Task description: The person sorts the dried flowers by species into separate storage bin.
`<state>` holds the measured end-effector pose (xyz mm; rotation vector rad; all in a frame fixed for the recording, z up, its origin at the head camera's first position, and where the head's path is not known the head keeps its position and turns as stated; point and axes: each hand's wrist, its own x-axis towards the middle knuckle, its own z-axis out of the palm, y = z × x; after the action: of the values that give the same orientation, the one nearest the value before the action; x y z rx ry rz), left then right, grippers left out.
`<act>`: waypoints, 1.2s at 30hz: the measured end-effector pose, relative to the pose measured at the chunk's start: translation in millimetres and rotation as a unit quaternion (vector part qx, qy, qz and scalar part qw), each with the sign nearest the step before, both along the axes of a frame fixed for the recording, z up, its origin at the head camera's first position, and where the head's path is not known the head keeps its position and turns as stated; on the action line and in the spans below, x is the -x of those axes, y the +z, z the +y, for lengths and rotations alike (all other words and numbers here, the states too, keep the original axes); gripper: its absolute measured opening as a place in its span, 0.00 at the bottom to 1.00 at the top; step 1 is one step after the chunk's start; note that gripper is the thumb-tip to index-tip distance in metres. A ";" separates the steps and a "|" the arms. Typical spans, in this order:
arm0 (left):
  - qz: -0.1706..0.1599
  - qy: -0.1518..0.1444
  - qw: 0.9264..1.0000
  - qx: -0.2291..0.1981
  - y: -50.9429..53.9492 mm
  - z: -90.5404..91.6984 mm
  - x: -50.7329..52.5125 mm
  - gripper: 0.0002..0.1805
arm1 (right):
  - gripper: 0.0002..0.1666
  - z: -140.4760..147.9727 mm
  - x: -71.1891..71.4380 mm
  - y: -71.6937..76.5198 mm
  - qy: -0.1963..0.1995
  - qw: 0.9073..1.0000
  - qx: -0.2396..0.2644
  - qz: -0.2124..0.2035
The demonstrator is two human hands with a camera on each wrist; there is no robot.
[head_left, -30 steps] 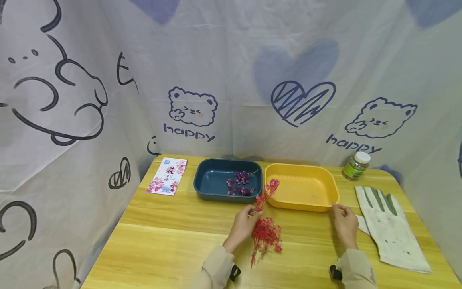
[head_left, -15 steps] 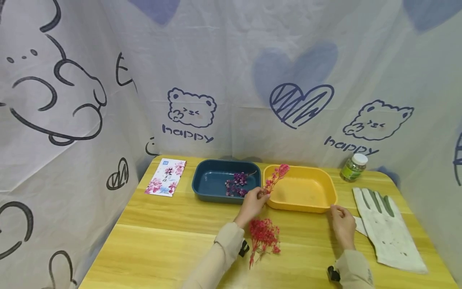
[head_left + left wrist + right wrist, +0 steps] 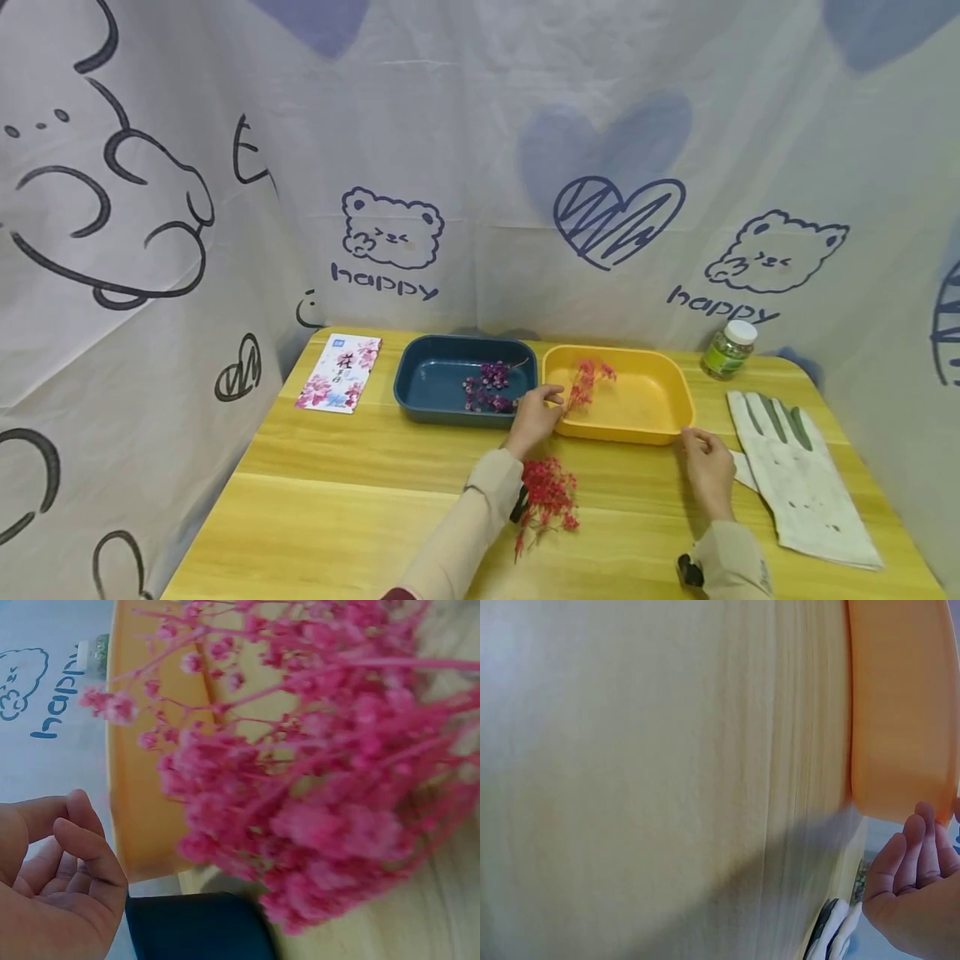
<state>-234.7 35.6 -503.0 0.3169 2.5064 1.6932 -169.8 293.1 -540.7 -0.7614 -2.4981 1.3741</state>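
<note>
In the head view a sprig of small pink dried flowers (image 3: 584, 388) lies in the left part of the yellow tray (image 3: 626, 434). My left hand (image 3: 536, 422) is over that tray's front left corner, its fingers loosely bent with nothing between them; the left wrist view shows the same hand (image 3: 66, 881) holding nothing. My right hand (image 3: 708, 471) pinches the front right corner of the yellow tray. A bunch of the same pink flowers (image 3: 552, 493) lies on the table in front, partly behind my left sleeve, and fills much of the left wrist view.
Left of the yellow tray stands a dark blue tray (image 3: 420, 410) with purple flower sprigs (image 3: 493, 377). A floral printed packet (image 3: 339, 375) lies farther left. On the right are a white-lidded jar (image 3: 727, 352) and a white-and-green work glove (image 3: 806, 492). A printed curtain hangs behind.
My left hand has carried the pink sprig forward and right into the yellow tray and let it go. The right hand has stayed at the tray's corner.
</note>
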 end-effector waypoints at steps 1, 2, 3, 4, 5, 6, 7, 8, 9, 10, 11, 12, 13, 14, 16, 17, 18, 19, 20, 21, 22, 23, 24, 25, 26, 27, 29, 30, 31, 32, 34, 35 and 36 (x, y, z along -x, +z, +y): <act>-0.004 0.001 1.000 0.001 -1.0 -1.1 -0.6 0.18 | 0.33 -0.7 -0.4 0.3 0.000 1.000 0.000 0.001; -0.002 0.003 1.000 0.004 -2.2 -2.2 -1.1 0.18 | 0.33 -1.4 -0.8 0.8 0.000 1.000 0.000 0.001; -0.004 0.004 1.000 0.005 -3.0 -3.5 -2.0 0.17 | 0.33 -1.9 -1.0 1.0 0.000 1.000 -0.001 0.002; -0.001 0.004 1.000 0.008 -3.7 -4.8 -2.9 0.17 | 0.33 -2.1 -1.2 1.0 0.000 1.000 -0.002 0.003; 0.001 0.005 1.000 0.010 -4.4 -6.1 -3.5 0.16 | 0.33 -2.3 -1.4 1.0 0.000 1.000 -0.002 0.004; 0.002 0.006 1.000 0.010 -4.5 -7.4 -4.3 0.16 | 0.33 -2.4 -1.6 0.8 -0.001 1.000 -0.003 0.004; 0.007 0.007 1.000 0.012 -4.4 -8.9 -5.0 0.16 | 0.33 -2.2 -1.5 0.4 -0.002 1.000 -0.003 0.003; 0.006 0.009 1.000 0.010 -4.0 -10.4 -5.8 0.15 | 0.33 -2.0 -1.3 0.0 -0.001 1.000 -0.003 0.003; 0.003 0.009 1.000 0.002 -3.2 -12.0 -6.6 0.15 | 0.33 -1.8 -1.3 -0.5 -0.002 1.000 -0.003 0.003; 0.001 0.009 1.000 -0.006 -2.2 -13.8 -7.6 0.14 | 0.33 -1.7 -1.4 -0.7 -0.003 1.000 -0.001 0.001; -0.002 0.011 1.000 -0.014 -0.6 -15.7 -8.6 0.14 | 0.33 -1.8 -1.5 -1.0 -0.004 1.000 -0.001 0.001; -0.005 0.011 1.000 -0.024 1.2 -17.9 -9.9 0.13 | 0.33 -1.9 -1.6 -1.2 -0.005 1.000 0.000 0.001; -0.008 0.013 0.999 -0.034 2.5 -20.4 -10.9 0.13 | 0.33 -1.9 -1.4 -1.3 -0.003 1.000 0.003 0.001; -0.011 0.016 0.999 -0.044 4.1 -23.0 -12.4 0.13 | 0.33 -2.1 -1.5 -1.2 -0.002 1.000 0.005 0.002; -0.009 0.019 0.998 -0.061 6.3 -29.1 -15.9 0.13 | 0.33 -2.4 -1.4 -0.9 0.000 1.000 0.006 0.003; -0.007 0.023 0.998 -0.065 6.3 -32.2 -17.7 0.13 | 0.33 -2.6 -1.4 -0.7 0.001 1.000 0.006 0.005; -0.005 0.027 0.997 -0.071 5.8 -35.4 -19.8 0.13 | 0.34 -2.7 -1.5 -0.4 0.003 1.000 0.006 0.005; -0.002 0.032 0.997 -0.074 4.8 -38.4 -22.2 0.13 | 0.34 -2.8 -1.6 -0.3 0.004 1.000 0.005 0.005; -0.002 0.035 0.996 -0.078 3.6 -41.5 -25.3 0.13 | 0.34 -2.8 -1.8 0.0 0.003 1.000 0.003 0.006; -0.002 0.039 0.996 -0.078 1.5 -44.5 -28.2 0.13 | 0.33 -3.0 -2.0 0.3 0.001 1.000 0.001 0.006; -0.004 0.042 0.996 -0.081 -0.8 -47.4 -31.1 0.13 | 0.33 -3.1 -2.1 0.4 -0.001 1.000 -0.001 0.005; -0.007 0.044 0.995 -0.085 -3.2 -50.1 -34.3 0.13 | 0.33 -3.2 -2.1 0.5 -0.002 1.000 -0.001 0.004; -0.010 0.045 0.995 -0.090 -5.3 -53.0 -37.4 0.13 | 0.33 -3.2 -2.0 0.4 -0.004 1.000 -0.002 0.003; -0.012 0.046 0.994 -0.094 -8.1 -55.8 -40.8 0.12 | 0.33 -3.2 -1.8 0.3 -0.004 1.000 -0.002 0.004; -0.016 0.047 0.994 -0.094 -10.4 -58.6 -44.1 0.12 | 0.33 -3.2 -1.6 0.3 -0.004 1.000 0.000 0.003; -0.020 0.048 0.994 -0.095 -12.2 -61.5 -47.7 0.12 | 0.33 -3.3 -1.5 0.2 -0.004 1.000 0.001 0.002; -0.028 0.048 0.993 -0.101 -10.9 -66.8 -57.7 0.12 | 0.33 -3.5 -1.2 -0.4 -0.002 1.000 0.004 0.002; -0.033 0.048 0.993 -0.101 -13.1 -69.1 -62.5 0.12 | 0.34 -3.7 -1.2 -0.8 -0.002 1.000 0.005 0.001; -0.041 0.049 0.993 -0.103 -15.5 -71.1 -67.8 0.12 | 0.34 -3.8 -1.2 -1.3 0.000 1.000 0.007 0.002; -0.050 0.048 0.992 -0.106 -17.5 -72.9 -73.1 0.13 | 0.34 -3.9 -1.1 -1.8 -0.001 1.000 0.007 0.000; -0.060 0.046 0.991 -0.110 -23.4 -75.5 -83.5 0.13 | 0.33 -4.2 -1.1 -2.4 -0.002 1.000 0.007 0.000; -0.065 0.047 0.991 -0.108 -31.2 -76.6 -86.8 0.13 | 0.33 -4.1 -1.0 -2.5 -0.001 1.000 0.008 0.001; -0.070 0.045 0.991 -0.104 -33.3 -77.8 -91.7 0.13 | 0.33 -4.1 -0.8 -2.5 -0.001 1.000 0.008 0.001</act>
<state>-143.0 -42.2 -536.4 0.0968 2.2833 1.9421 -168.9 289.0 -543.2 -0.7649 -2.4876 1.3967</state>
